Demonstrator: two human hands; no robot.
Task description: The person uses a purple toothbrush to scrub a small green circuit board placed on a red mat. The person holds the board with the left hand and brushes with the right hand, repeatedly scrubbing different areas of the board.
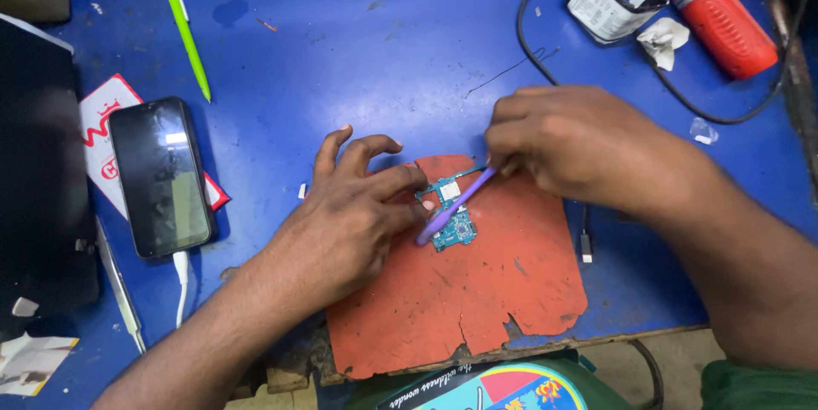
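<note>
Right hand pinches purple brush | left hand fingertips pin teal circuit board, frame centre, on red mat | advice: light strokes, board kept flat.

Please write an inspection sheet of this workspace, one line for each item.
Surface: blue table, worn orange mat.
Job's things: small circuit board on mat; purple brush across it.
Clutter: green pen, smartphone, red canister, crumpled paper.
Grippers: left hand steadies board; right hand holds brush.
Cables: black cable; white cable in phone.
Surroundings: dark panel at left.
</note>
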